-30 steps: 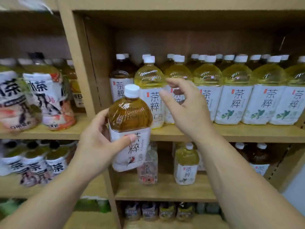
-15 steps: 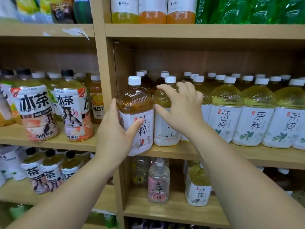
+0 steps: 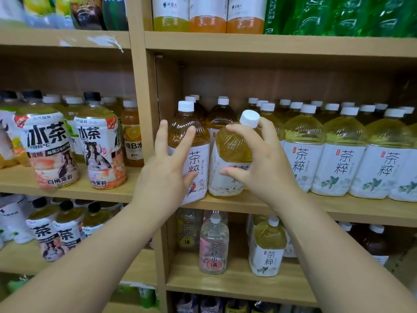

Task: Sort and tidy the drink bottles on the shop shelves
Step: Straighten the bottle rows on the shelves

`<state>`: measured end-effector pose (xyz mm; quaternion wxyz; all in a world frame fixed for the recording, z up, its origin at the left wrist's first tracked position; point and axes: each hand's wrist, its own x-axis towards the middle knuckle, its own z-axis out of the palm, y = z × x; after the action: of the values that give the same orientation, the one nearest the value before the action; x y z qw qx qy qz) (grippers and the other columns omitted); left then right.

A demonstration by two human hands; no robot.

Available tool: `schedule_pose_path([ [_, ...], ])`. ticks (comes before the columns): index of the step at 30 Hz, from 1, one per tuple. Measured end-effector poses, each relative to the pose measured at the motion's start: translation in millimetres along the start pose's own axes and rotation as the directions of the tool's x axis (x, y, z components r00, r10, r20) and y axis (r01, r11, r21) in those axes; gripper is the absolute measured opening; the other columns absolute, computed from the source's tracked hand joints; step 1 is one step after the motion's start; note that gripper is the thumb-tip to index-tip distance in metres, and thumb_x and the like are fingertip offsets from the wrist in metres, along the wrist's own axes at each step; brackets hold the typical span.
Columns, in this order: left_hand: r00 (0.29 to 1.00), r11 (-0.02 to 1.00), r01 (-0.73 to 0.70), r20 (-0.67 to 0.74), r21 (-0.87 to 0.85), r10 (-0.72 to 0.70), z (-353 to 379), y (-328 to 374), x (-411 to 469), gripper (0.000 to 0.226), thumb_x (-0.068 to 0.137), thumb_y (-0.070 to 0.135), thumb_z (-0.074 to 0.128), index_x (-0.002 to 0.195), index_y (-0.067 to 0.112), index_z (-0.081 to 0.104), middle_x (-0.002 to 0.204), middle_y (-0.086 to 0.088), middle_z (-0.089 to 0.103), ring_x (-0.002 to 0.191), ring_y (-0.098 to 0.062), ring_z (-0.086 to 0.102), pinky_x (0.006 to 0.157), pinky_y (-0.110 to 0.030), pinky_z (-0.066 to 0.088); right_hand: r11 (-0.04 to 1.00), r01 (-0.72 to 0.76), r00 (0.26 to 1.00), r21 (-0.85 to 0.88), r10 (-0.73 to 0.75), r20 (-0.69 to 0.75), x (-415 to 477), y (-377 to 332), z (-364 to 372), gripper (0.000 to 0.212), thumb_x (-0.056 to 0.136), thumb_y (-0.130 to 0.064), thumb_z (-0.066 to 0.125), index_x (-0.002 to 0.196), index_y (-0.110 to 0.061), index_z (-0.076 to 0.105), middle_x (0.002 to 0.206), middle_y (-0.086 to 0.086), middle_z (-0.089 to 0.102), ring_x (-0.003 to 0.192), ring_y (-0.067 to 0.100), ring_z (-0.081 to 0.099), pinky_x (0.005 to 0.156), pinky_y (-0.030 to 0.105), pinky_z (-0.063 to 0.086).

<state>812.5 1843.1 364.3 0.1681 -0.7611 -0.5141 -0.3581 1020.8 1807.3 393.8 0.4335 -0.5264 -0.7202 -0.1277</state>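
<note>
An amber tea bottle (image 3: 189,136) with a white cap and a red bird on its label stands at the left end of the middle shelf (image 3: 338,210). My left hand (image 3: 168,170) lies against its front with fingers spread, thumb low on the label. Right beside it a yellow-green tea bottle (image 3: 230,152) leans to the right, its cap tipped toward the row. My right hand (image 3: 259,159) grips this tilted bottle, fingers over its shoulder near the cap, thumb on the label. A row of matching yellow-green tea bottles (image 3: 343,152) fills the shelf to the right.
A wooden upright (image 3: 144,109) divides the shelving just left of my left hand. Left of it stand tea bottles with black caps (image 3: 97,141). Juice and green bottles (image 3: 207,16) sit on the shelf above. Smaller bottles (image 3: 213,245) stand on the shelf below.
The amber bottle has gone from my left hand's grip onto the shelf and that hand's fingers have spread. My right hand now grips the neighbouring yellow-green bottle and has tilted it right.
</note>
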Motion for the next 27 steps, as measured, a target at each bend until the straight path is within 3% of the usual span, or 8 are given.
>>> schedule_pose_path([
  [5,0.995,0.982,-0.011,0.095,0.187,-0.007,6.4,6.1,12.7,0.113,0.09,0.018,0.073,0.158,0.034,-0.016,0.162,-0.014,-0.034,0.066,-0.012,0.05,0.057,-0.024,0.049,0.998,0.053,0.99,0.031,-0.048,-0.129,-13.5,1.5,-8.1,0.077,0.068,-0.036,0.094,0.136,-0.037,0.056,0.14,0.001,0.044,0.13,0.025,0.047,0.103,0.046,0.051],
  [12,0.985,0.949,-0.077,0.169,0.306,0.026,17.3,13.0,35.5,0.103,0.09,0.002,0.063,0.161,0.018,-0.01,0.162,-0.025,-0.029,0.063,-0.016,0.054,0.052,-0.026,0.045,0.996,-0.016,0.976,0.088,0.034,-0.214,-28.4,9.0,-35.3,0.075,0.065,-0.034,0.095,0.132,-0.037,0.061,0.126,-0.011,0.042,0.117,0.007,0.045,0.099,0.001,0.031],
  [16,0.971,0.923,-0.101,0.237,0.372,0.011,14.2,8.1,44.4,0.097,0.091,-0.004,0.054,0.159,0.007,-0.014,0.161,-0.028,-0.028,0.063,-0.019,0.057,0.054,-0.028,0.051,0.995,-0.037,0.972,0.091,0.057,-0.228,-37.1,12.5,-53.1,0.076,0.064,-0.034,0.094,0.132,-0.039,0.061,0.121,-0.011,0.044,0.11,-0.004,0.043,0.095,-0.002,0.03],
  [20,0.965,0.907,-0.093,0.261,0.412,-0.019,14.2,4.0,47.7,0.094,0.092,-0.002,0.055,0.158,0.001,-0.011,0.162,-0.029,-0.024,0.062,-0.019,0.054,0.052,-0.027,0.047,0.997,-0.06,0.97,0.052,0.07,-0.231,-40.9,16.5,-62.3,0.076,0.063,-0.035,0.094,0.132,-0.037,0.062,0.119,-0.007,0.046,0.109,0.0,0.041,0.092,-0.003,0.03],
  [22,0.974,0.928,-0.048,0.224,0.369,-0.039,17.7,4.3,47.3,0.094,0.093,0.0,0.057,0.16,0.004,-0.009,0.163,-0.027,-0.025,0.068,-0.02,0.056,0.053,-0.028,0.046,0.996,-0.072,0.973,0.047,0.08,-0.214,-44.0,16.5,-65.4,0.076,0.063,-0.034,0.094,0.132,-0.037,0.061,0.118,-0.007,0.045,0.108,0.001,0.042,0.092,-0.003,0.03],
  [24,0.99,0.965,-0.008,0.141,0.261,-0.03,16.1,14.8,41.7,0.093,0.096,0.013,0.063,0.161,0.013,-0.004,0.166,-0.018,-0.022,0.087,-0.024,0.064,0.057,-0.03,0.049,0.995,-0.086,0.979,0.054,0.094,-0.181,-48.1,17.4,-71.0,0.075,0.063,-0.034,0.095,0.13,-0.041,0.06,0.117,-0.008,0.045,0.105,-0.001,0.043,0.091,-0.003,0.03],
  [27,0.998,0.995,-0.065,0.016,-0.076,0.066,13.5,48.9,18.7,0.076,0.099,0.037,0.06,0.16,0.018,0.019,0.167,-0.008,0.012,0.121,-0.028,0.058,0.076,-0.039,0.055,0.993,-0.091,0.988,0.071,0.099,-0.119,-56.7,22.0,-87.2,0.076,0.062,-0.036,0.094,0.127,-0.048,0.058,0.115,-0.01,0.046,0.108,-0.009,0.044,0.093,-0.001,0.032],
])
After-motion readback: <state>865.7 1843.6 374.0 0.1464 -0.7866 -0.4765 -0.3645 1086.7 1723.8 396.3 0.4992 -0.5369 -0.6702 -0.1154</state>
